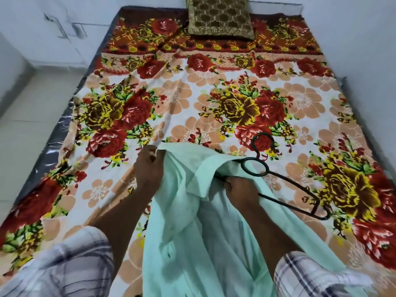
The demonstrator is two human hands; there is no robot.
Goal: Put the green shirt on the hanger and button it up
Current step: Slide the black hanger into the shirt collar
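Note:
A pale green shirt (188, 221) hangs in front of me over the near part of the bed, open at the front. My left hand (149, 168) grips its upper left edge near the shoulder. A dark metal hanger (255, 166) with a ring below its hook lies partly inside the shirt. Its left arm is hidden under the collar, and its right arm sticks out bare to the right. My right hand (241, 189) grips the hanger just below the ring, inside the shirt's opening.
The bed carries a floral sheet (235, 99) in red, yellow and peach. A brown-gold cushion (219, 17) lies at the far end. White walls close in on the left, right and back, with tiled floor (25, 125) on the left.

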